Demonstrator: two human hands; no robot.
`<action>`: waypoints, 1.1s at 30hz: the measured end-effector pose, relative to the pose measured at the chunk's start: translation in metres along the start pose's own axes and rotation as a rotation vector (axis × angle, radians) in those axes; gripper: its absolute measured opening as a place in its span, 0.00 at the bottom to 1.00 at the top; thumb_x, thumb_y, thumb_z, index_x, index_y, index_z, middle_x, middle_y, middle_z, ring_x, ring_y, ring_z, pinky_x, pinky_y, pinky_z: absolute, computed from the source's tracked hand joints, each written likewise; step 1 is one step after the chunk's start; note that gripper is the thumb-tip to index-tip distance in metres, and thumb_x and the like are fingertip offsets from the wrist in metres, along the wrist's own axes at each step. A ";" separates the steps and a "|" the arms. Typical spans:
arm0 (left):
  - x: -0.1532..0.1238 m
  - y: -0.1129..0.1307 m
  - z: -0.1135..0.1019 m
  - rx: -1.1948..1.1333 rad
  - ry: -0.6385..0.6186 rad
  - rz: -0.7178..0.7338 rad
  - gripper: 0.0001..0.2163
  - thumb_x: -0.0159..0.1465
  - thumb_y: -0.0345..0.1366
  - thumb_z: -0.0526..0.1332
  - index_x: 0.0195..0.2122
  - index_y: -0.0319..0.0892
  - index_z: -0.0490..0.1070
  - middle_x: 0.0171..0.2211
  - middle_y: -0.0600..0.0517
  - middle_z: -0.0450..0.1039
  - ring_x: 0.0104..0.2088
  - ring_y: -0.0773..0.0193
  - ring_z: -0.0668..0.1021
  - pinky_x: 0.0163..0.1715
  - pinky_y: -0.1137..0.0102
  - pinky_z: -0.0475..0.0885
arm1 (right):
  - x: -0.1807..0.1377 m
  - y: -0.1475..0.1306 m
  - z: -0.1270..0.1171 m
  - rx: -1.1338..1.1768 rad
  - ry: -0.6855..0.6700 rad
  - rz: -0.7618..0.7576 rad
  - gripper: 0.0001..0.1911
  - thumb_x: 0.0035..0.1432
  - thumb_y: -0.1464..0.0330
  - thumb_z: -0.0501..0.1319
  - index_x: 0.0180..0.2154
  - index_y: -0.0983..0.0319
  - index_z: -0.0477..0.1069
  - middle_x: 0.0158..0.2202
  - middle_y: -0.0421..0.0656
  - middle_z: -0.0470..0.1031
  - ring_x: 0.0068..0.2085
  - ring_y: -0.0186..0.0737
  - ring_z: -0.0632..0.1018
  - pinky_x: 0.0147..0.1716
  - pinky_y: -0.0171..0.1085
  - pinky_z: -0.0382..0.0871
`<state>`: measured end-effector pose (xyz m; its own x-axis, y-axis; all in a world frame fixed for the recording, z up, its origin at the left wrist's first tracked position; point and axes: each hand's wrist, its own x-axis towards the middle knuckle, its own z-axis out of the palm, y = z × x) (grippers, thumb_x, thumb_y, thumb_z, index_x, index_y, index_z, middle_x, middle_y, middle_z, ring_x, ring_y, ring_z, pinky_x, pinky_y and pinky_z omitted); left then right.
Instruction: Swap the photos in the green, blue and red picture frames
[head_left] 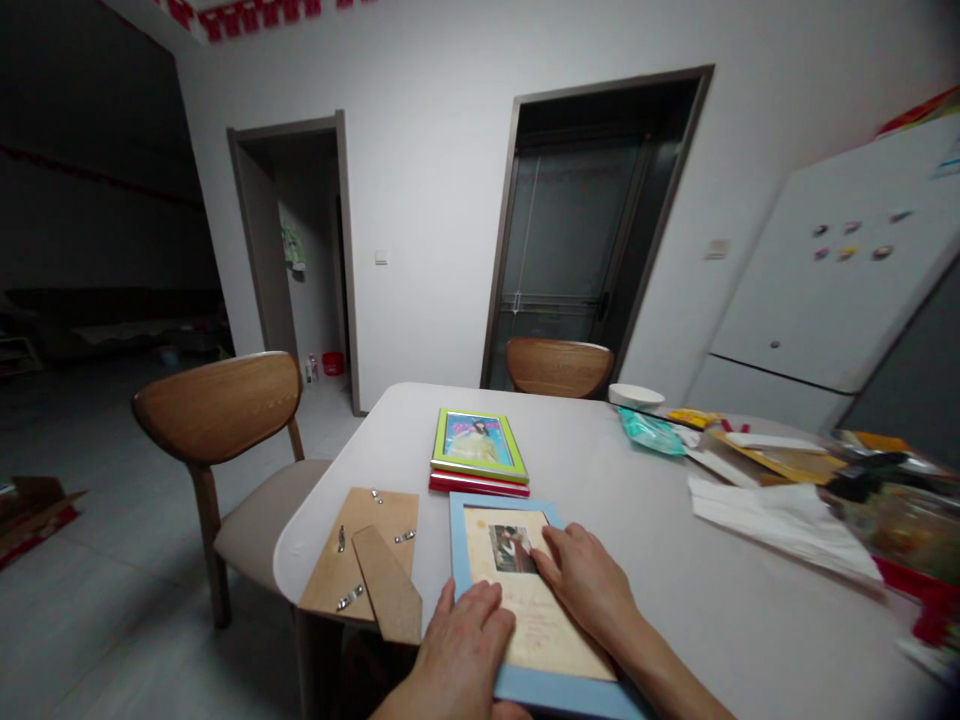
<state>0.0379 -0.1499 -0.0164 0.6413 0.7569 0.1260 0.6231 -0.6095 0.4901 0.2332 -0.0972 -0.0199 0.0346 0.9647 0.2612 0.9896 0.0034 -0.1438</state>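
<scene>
A light blue picture frame (550, 690) lies on the table in front of me. Within its border is a cream sheet (551, 630) with faint reddish writing and a small photo (511, 549) near its top. My left hand (471, 640) rests over the left side of the frame, its fingers lying on the sheet. From the right, my right hand (589, 582) reaches across the border, fingertips on the sheet beside the photo. Both hands have their fingers laid down on the surface. Left of the frame is a brown backing board (330, 560) with metal clips and a stand leg (388, 585).
Beyond the blue frame, a green picture frame (480, 446) is stacked on a red one (478, 484). On the right lie a teal packet (651, 431), white paper (780, 525) and a white bowl (636, 396). Wooden chairs (232, 405) stand left and at the far side.
</scene>
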 end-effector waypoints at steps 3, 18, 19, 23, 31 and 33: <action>-0.001 -0.002 0.002 0.005 0.008 0.008 0.30 0.42 0.42 0.67 0.46 0.43 0.60 0.54 0.44 0.57 0.55 0.53 0.58 0.54 0.52 0.43 | -0.002 0.000 0.000 0.015 0.021 -0.054 0.15 0.54 0.61 0.48 0.32 0.61 0.69 0.31 0.46 0.68 0.36 0.41 0.70 0.33 0.35 0.60; -0.002 0.002 0.003 -0.019 0.026 0.004 0.21 0.40 0.35 0.69 0.35 0.43 0.64 0.52 0.45 0.61 0.53 0.55 0.61 0.53 0.49 0.42 | -0.013 -0.008 -0.002 0.000 0.015 -0.161 0.14 0.54 0.67 0.48 0.27 0.61 0.70 0.29 0.45 0.70 0.32 0.38 0.70 0.33 0.34 0.58; -0.002 0.002 0.003 -0.021 0.024 0.003 0.20 0.40 0.35 0.69 0.35 0.43 0.64 0.51 0.45 0.61 0.53 0.55 0.62 0.53 0.48 0.42 | -0.014 -0.010 -0.001 -0.014 0.018 -0.171 0.14 0.54 0.68 0.48 0.26 0.61 0.70 0.29 0.45 0.71 0.33 0.38 0.70 0.33 0.35 0.58; 0.000 -0.004 0.007 -0.006 0.019 0.022 0.18 0.43 0.39 0.67 0.33 0.42 0.64 0.51 0.45 0.62 0.52 0.54 0.63 0.52 0.48 0.43 | -0.014 -0.015 0.000 -0.019 0.004 -0.175 0.15 0.55 0.68 0.47 0.26 0.62 0.71 0.30 0.46 0.71 0.33 0.39 0.70 0.34 0.36 0.57; -0.002 -0.007 0.007 0.005 0.003 0.002 0.23 0.44 0.41 0.66 0.39 0.41 0.63 0.55 0.43 0.56 0.56 0.54 0.56 0.54 0.51 0.45 | -0.012 -0.019 -0.005 0.069 -0.064 -0.292 0.20 0.52 0.63 0.50 0.47 0.60 0.62 0.50 0.48 0.63 0.50 0.46 0.63 0.45 0.41 0.54; -0.004 0.000 0.000 -0.014 -0.025 0.004 0.22 0.44 0.39 0.67 0.40 0.42 0.63 0.54 0.45 0.57 0.56 0.55 0.56 0.54 0.52 0.45 | -0.010 -0.020 -0.004 0.080 -0.115 -0.282 0.18 0.53 0.63 0.48 0.45 0.61 0.64 0.47 0.48 0.66 0.47 0.45 0.65 0.43 0.40 0.55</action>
<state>0.0348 -0.1531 -0.0166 0.6550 0.7481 0.1061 0.6145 -0.6091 0.5013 0.2138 -0.1083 -0.0157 -0.2604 0.9460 0.1928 0.9435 0.2918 -0.1571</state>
